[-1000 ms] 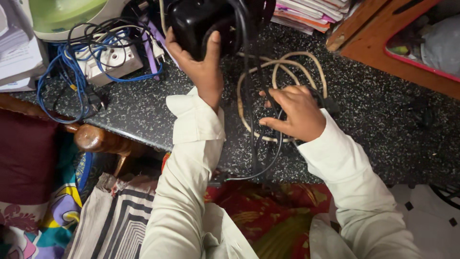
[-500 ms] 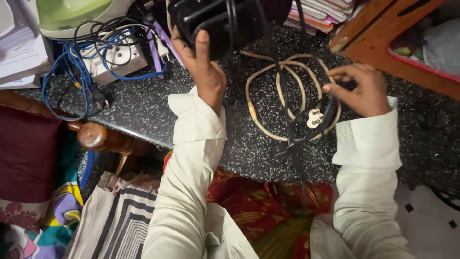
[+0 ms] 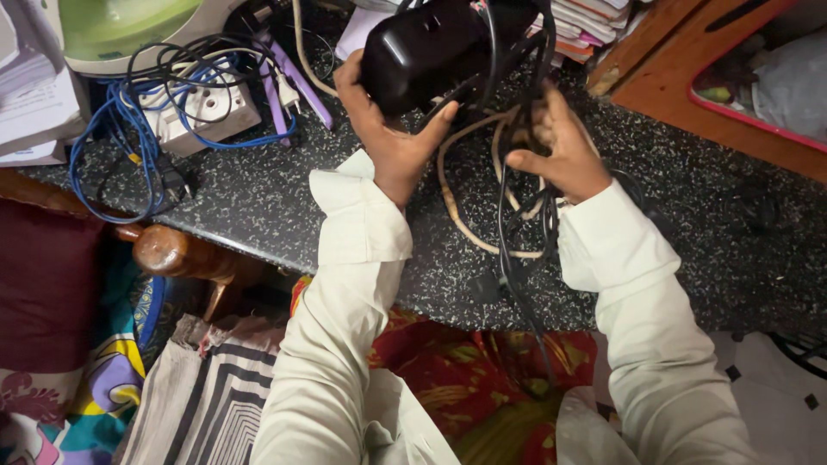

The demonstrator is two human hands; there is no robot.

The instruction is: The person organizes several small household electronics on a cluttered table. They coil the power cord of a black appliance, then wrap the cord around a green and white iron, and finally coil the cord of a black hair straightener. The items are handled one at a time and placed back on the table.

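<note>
The black device (image 3: 422, 52) was held above the speckled counter (image 3: 258, 207), the left hand (image 3: 388, 129) clasping it from below, fingers curled round its near side. The right hand (image 3: 560, 151) was closed on black cords (image 3: 517, 232) that trailed past the counter edge. Beneath the fingers lay a beige cable (image 3: 457, 207); bare counter opened rightward. A red tray (image 3: 758, 120) beyond held crumpled plastic.

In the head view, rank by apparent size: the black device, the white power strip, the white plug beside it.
1. Black device, though it is lifted nearer the camera in the left hand, so that is unsure.
2. Power strip.
3. Plug, clearly smallest.
</note>
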